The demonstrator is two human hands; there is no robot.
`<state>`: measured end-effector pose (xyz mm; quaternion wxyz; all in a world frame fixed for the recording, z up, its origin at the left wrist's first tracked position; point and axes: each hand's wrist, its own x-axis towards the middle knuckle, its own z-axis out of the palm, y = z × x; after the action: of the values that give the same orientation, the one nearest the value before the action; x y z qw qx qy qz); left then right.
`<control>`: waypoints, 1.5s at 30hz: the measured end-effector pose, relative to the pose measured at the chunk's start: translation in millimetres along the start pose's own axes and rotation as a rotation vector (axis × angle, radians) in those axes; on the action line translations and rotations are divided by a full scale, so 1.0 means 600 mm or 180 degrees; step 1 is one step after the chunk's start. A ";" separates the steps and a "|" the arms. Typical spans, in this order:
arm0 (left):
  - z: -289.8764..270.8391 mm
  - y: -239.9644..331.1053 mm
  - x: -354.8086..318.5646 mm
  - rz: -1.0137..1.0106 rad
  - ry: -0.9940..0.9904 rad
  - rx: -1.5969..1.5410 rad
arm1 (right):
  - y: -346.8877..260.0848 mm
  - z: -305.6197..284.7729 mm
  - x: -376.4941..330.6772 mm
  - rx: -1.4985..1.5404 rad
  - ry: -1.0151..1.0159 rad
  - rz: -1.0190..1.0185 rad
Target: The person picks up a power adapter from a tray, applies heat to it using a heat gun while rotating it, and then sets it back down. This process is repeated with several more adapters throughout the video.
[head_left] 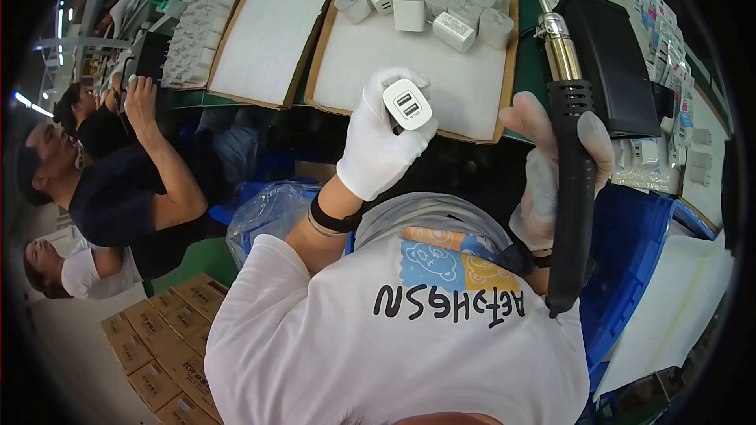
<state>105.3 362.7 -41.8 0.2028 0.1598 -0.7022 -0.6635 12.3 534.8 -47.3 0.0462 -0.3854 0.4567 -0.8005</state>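
My left hand (383,138), in a white glove, grips a white dual-port USB charger (407,104). Its two dark ports face up toward me. At the right, my right hand (537,181), in a pale, thin glove, is closed round the black handle of a hot air gun (573,134). One finger is stretched along its left side, and the handle hides part of the palm. The gun's metal nozzle points away from me. Just beyond my left hand, a cardboard tray (339,75) with a white liner carries several white chargers (409,14) at its far end.
A second lined tray (264,43) lies to the left, beside rows of chargers (197,39). Beyond the hot air gun stands a black box-shaped device (610,63). Blue bins (630,260) are at my right. A co-worker (118,181) sits at the left, near stacked cartons (165,338).
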 end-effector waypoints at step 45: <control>0.032 -0.019 0.018 0.0029 0.0597 0.0168 | -0.087 -0.173 -0.009 -0.0458 0.2125 -0.1111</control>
<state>85.8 373.1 -52.9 0.2663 0.2233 -0.6981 -0.6260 -37.9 639.6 -39.9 -0.2692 -0.1778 0.4291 -0.8437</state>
